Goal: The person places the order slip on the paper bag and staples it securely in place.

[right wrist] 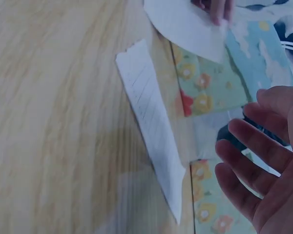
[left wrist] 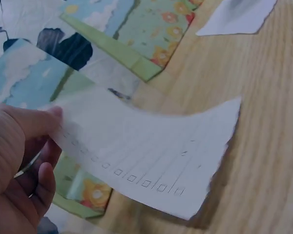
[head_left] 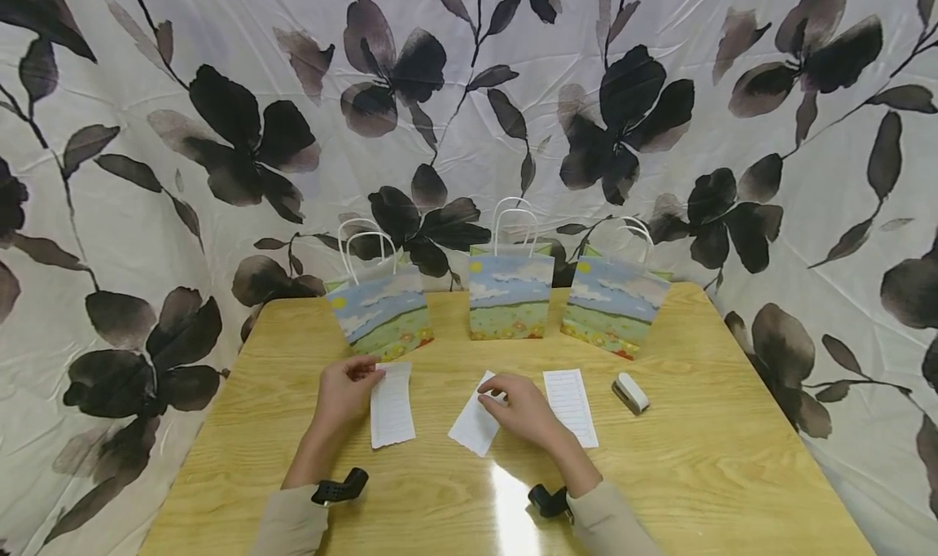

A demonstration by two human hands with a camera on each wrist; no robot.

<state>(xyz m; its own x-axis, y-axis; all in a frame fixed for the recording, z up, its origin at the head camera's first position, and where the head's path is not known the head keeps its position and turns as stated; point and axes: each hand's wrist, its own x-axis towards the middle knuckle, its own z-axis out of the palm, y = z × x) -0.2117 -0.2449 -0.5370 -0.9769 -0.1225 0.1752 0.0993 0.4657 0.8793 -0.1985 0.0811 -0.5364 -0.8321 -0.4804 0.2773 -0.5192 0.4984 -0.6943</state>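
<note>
Left hand point(left wrist: 7, 151), paper slip point(left wrist: 141, 151) pinched; thumb point(left wrist: 39, 121) over its end

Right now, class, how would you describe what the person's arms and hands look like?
The left hand and right hand are both bare, without gloves. Beige sleeves stop on the forearms, and a small black device, bent in shape, sits near each cuff.

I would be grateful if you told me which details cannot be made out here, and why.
Writing on the left slip: too small to read in the head view.
Part of the middle slip: covered by the right hand in the head view.
Insides of the three bags: hidden by their front walls in the head view.
Most of the left hand: cut off by the right wrist view's top edge.
</note>
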